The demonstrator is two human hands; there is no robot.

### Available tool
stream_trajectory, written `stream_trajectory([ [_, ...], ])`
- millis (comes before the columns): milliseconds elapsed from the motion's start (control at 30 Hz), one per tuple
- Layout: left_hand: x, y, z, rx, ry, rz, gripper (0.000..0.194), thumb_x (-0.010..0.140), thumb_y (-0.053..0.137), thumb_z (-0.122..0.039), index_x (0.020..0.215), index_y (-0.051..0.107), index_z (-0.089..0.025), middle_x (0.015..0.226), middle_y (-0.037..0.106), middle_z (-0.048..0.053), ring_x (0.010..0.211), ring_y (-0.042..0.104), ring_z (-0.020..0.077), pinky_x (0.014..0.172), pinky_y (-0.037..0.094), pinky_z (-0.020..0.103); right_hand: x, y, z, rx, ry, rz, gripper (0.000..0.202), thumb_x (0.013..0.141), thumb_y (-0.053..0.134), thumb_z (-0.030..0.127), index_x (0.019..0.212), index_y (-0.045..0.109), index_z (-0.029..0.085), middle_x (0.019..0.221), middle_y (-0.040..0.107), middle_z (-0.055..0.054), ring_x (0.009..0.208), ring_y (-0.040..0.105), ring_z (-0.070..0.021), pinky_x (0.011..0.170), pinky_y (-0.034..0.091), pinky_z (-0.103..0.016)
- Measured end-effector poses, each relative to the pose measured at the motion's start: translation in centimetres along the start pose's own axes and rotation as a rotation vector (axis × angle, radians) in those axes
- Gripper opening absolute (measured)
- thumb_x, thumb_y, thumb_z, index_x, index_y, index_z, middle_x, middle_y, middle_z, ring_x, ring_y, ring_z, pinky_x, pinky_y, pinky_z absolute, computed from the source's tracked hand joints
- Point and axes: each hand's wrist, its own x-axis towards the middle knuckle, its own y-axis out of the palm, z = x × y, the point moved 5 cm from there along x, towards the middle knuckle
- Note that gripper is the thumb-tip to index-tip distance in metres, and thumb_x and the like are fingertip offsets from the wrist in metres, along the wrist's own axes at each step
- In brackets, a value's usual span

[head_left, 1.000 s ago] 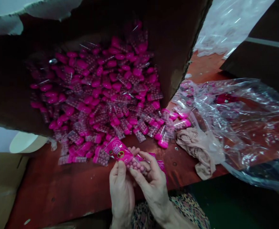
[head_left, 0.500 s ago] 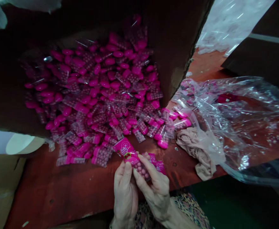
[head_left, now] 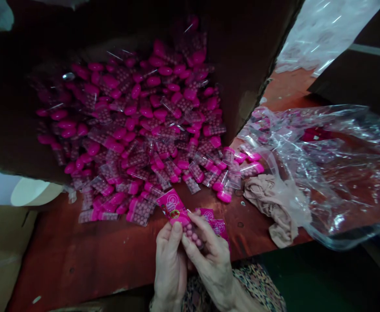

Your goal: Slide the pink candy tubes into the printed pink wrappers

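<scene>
- While left hand (head_left: 170, 266) and right hand (head_left: 214, 262) both pinch it, the pink-labelled clear plastic packet of pink balls (head_left: 192, 235) is near side, middle
- fingertips only — a loosened pinch could drop it on the red wooden table (head_left: 89, 260)

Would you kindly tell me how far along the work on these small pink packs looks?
Done: nothing I can confirm; the pink items under the clear bag are too unclear. In hand: the left hand and right hand hold one pack of pink balls with a printed top. Apparently left: the heap of pink-capped containers, where I see no such print, and the printed pieces nearby.
</scene>
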Motion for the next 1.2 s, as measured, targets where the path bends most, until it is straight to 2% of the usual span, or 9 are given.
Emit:
stream_trajectory([
  [200,-0.1,0.4,-0.6,0.035,0.011,0.043,0.017,0.070,0.070,-0.028,0.080,0.070,-0.014,0.066,0.066,0.004,0.061,0.061,0.0137,0.056,0.050,0.021,0.0,0.0,-1.1,0.093,0.183,0.062,0.034,0.079,0.062,0.025,0.113,0.061,0.020,0.094,0.071,-0.006,0.073,0.069,-0.0160,0.062,0.057,-0.021],
  [367,0.1,0.3,-1.0,0.044,0.044,0.078,0.020,0.073,0.067,-0.033,0.075,0.069,-0.013,0.064,0.065,0.006,0.055,0.059,0.0137,0.044,0.047,0.019,0.1,1.2,-2.4,0.371,0.389,0.125,0.044,0.079,0.063,0.032,0.121,0.054,0.021,0.074,0.065,-0.001,0.043,0.052,-0.0069,0.034,0.045,-0.015],
  [467,0.3,-0.2,-1.1,0.057,0.054,0.024,0.019,0.070,0.070,-0.032,0.073,0.068,-0.013,0.062,0.065,0.004,0.047,0.055,0.0105,0.041,0.044,0.019,-0.3,1.7,-3.0,0.527,0.486,0.131,0.055,0.070,0.072,0.028,0.120,0.051,0.022,0.071,0.062,0.002,0.038,0.045,-0.0037,0.033,0.041,-0.014],
  [533,0.5,-0.6,-1.2,0.057,0.074,-0.044,0.017,0.067,0.073,-0.028,0.075,0.068,-0.013,0.063,0.065,0.003,0.047,0.055,0.0092,0.041,0.043,0.018,-0.4,1.9,-3.0,0.595,0.522,0.160,0.060,0.065,0.077,0.024,0.118,0.051,0.023,0.077,0.063,0.002,0.043,0.049,-0.0051,0.037,0.044,-0.015],
  [600,0.6,-0.9,-1.5,0.052,0.104,-0.096,0.017,0.065,0.074,-0.025,0.077,0.068,-0.014,0.066,0.067,0.002,0.049,0.055,0.0086,0.041,0.041,0.016,-0.3,1.9,-2.8,0.623,0.524,0.201,0.059,0.064,0.077,0.021,0.116,0.052,0.023,0.084,0.064,0.000,0.053,0.056,-0.0081,0.046,0.050,-0.017],
  [700,0.9,-0.9,-1.8,0.042,0.140,-0.103,0.016,0.065,0.074,-0.025,0.076,0.069,-0.014,0.066,0.066,0.002,0.052,0.055,0.0091,0.043,0.041,0.016,0.2,1.7,-2.3,0.625,0.519,0.248,0.045,0.072,0.072,0.026,0.112,0.054,0.020,0.088,0.064,-0.002,0.060,0.060,-0.0100,0.057,0.053,-0.022],
  [800,1.0,-0.8,-1.9,0.038,0.173,-0.091,0.014,0.065,0.074,-0.023,0.073,0.068,-0.014,0.068,0.067,0.002,0.056,0.056,0.0097,0.049,0.045,0.019,0.6,1.3,-2.0,0.595,0.516,0.263,0.029,0.077,0.067,0.030,0.100,0.057,0.017,0.075,0.062,0.001,0.053,0.059,-0.0085,0.055,0.052,-0.021],
  [900,1.1,-0.7,-1.5,0.048,0.152,-0.067,0.015,0.068,0.072,-0.024,0.078,0.068,-0.014,0.071,0.067,0.003,0.054,0.055,0.0087,0.049,0.044,0.019,0.8,1.1,-2.0,0.544,0.522,0.248,0.027,0.075,0.067,0.034,0.094,0.058,0.016,0.063,0.059,0.003,0.049,0.059,-0.0095,0.053,0.050,-0.021],
  [1200,1.4,-1.0,-2.0,0.112,0.213,-0.103,0.017,0.064,0.075,-0.024,0.076,0.070,-0.014,0.073,0.069,0.004,0.069,0.060,0.0124,0.067,0.048,0.022,1.2,0.4,-1.7,0.384,0.467,0.243,0.027,0.079,0.061,0.038,0.093,0.058,0.015,0.059,0.057,0.003,0.047,0.056,-0.0100,0.051,0.046,-0.022],
])
